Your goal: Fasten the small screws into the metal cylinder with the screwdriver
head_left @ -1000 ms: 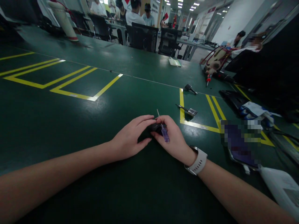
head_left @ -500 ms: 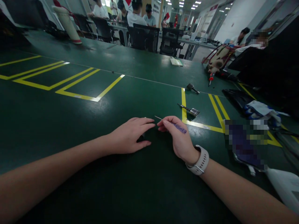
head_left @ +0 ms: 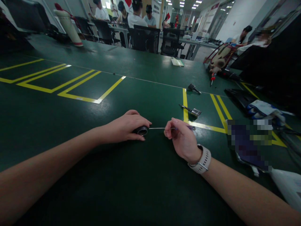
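My left hand is closed around a small black round part with a ring-like open end, low over the green table. Most of that part is hidden by the fingers. My right hand, with a pale watch strap at the wrist, grips a thin screwdriver with a purple handle. Its metal shaft points left, and the tip reaches the black part or lies just beside it; I cannot tell whether they touch. Beyond the right hand lies a metal piece with a thin stem, and farther back a similar dark piece.
Yellow tape marks outlines on the green table. To the right lie a dark phone-like slab, a blue and white cloth and a red-handled screwdriver. A small booklet lies farther back. People sit at tables beyond.
My left hand has closed and turned, bringing the black part into view. The screwdriver in my right hand has swung level, its tip now at the black part.
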{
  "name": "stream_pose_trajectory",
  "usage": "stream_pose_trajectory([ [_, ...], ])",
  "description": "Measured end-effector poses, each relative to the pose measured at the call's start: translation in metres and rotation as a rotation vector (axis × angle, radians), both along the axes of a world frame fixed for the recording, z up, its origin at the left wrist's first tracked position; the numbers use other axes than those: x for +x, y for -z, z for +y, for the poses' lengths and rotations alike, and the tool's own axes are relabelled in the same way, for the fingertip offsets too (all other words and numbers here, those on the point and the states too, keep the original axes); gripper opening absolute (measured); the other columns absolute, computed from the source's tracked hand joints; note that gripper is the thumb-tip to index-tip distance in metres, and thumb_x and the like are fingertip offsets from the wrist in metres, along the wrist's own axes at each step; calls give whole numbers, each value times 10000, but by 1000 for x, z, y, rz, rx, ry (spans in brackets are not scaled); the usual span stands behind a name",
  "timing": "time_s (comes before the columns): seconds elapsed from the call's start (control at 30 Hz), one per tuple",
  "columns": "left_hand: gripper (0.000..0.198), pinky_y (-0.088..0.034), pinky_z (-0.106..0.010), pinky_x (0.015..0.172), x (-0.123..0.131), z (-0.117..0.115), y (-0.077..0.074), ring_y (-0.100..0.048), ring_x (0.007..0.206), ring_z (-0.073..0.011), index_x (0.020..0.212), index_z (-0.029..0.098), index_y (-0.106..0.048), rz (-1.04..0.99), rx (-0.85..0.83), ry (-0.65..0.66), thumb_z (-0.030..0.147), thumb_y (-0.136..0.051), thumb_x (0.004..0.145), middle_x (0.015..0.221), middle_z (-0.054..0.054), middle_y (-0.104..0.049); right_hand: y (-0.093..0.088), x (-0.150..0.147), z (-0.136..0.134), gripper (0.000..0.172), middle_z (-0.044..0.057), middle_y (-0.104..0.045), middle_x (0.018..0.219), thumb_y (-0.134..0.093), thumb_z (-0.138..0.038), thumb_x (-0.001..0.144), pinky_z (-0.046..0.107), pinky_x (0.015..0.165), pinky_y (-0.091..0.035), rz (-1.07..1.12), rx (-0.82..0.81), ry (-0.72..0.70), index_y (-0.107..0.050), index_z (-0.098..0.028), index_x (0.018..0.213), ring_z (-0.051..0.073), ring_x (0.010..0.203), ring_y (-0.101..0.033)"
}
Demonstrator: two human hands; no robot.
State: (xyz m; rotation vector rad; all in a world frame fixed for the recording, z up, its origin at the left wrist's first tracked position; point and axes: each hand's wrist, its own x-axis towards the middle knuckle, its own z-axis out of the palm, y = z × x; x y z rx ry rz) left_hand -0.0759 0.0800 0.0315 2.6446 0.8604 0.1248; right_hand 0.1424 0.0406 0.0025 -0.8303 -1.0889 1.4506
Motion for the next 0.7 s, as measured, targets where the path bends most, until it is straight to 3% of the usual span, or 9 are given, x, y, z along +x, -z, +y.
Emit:
stream_pose_trajectory([
  [0.1,335,-289,-424,1008,5,1,7,-561,957,-189,1020,184,-529,-51,85,-74,406,-621,786,1011,-38,-621,-1,-1,-2,202,-25,-525,559,-533,-317,827,248,504,-371,-7,16,-44,-625,-189,701,103,519,-470],
  [0.23,328,-414,-317,766,8,-1,16,-519,807,-170,899,161,-493,-109,105,-160,422,-637,761,886,-34,-553,-1,-1,-7,81,-33,-553,622,-589,-272,806,238,541,-407,-75,88,-119,-594,-193,787,99,568,-503],
  [0.37,228,-394,-267,641,9,-1,21,-492,755,-153,833,164,-507,-162,125,-231,358,-613,776,860,-32,-520,-5,-1,-13,78,-9,-582,728,-613,-265,800,259,591,-446,-292,213,-187,-583,-195,815,116,651,-542],
  [0.5,174,-398,-258,610,8,-1,23,-495,744,-147,757,162,-494,-219,139,-266,310,-581,786,867,-43,-509,-14,-2,-18,72,19,-613,822,-583,-235,813,286,629,-481,-417,299,-223,-594,-204,878,146,745,-581],
  [0.7,62,-370,-242,567,8,-5,24,-503,669,-132,785,171,-471,-169,174,-289,205,-523,788,771,-12,-526,-15,-5,-20,106,42,-624,873,-526,-194,844,325,728,-490,-609,487,-162,-595,-190,924,159,804,-594],
])
